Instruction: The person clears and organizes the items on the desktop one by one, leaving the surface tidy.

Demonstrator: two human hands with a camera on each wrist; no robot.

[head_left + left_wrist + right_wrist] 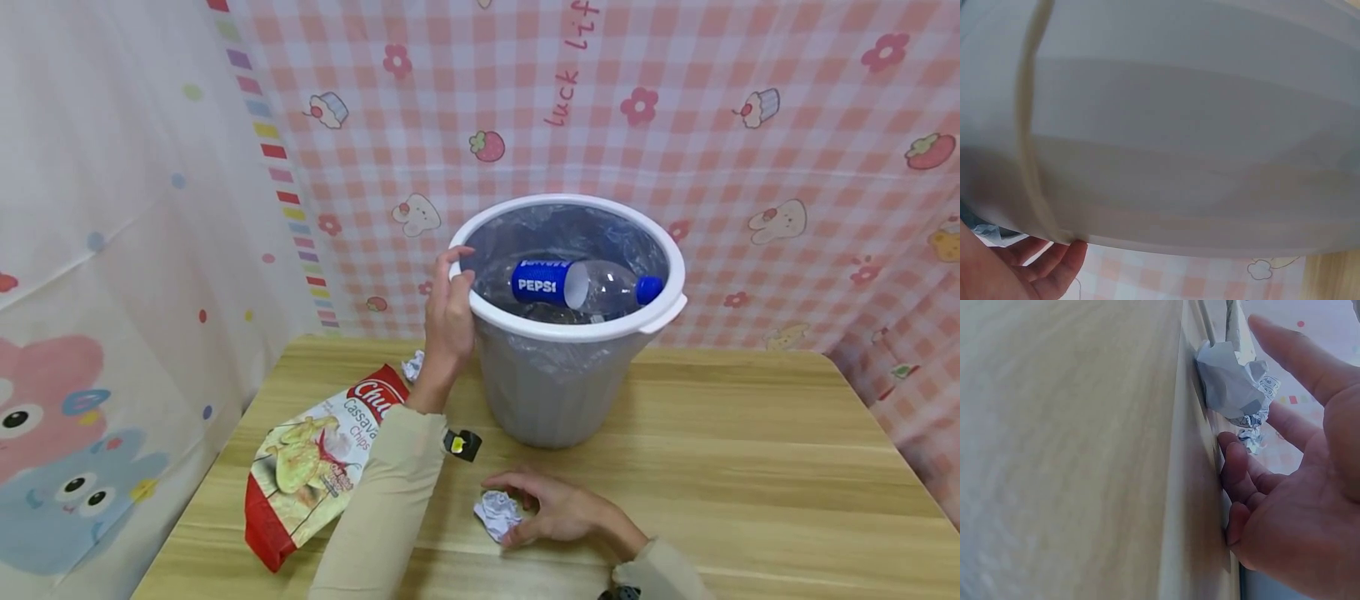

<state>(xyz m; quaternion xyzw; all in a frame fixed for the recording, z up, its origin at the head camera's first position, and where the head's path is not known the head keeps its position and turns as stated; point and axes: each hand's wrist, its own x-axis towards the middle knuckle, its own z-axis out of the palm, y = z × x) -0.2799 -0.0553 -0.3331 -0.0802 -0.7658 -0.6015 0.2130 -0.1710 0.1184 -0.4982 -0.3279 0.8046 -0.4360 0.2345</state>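
Note:
My left hand (450,321) grips the left side of the white rim of a grey trash bin (558,396). The left wrist view shows its fingertips (1072,253) hooked at the bin's edge. A clear plastic liner covers the inside, and a Pepsi bottle (603,287) with a blue cap lies on its side within. On the table in front of the bin, a crumpled paper ball (497,515) sits between the spread thumb and fingers of my right hand (558,510). Seen from the right wrist, those fingers stand around the paper ball (1229,384) without closing on it.
A red and cream cassava chips bag (315,467) lies at the left, partly behind my left forearm. Another crumpled paper ball (412,365) rests beyond it, beside my left wrist. A checked pink cloth (697,167) hangs behind the wooden table (772,450).

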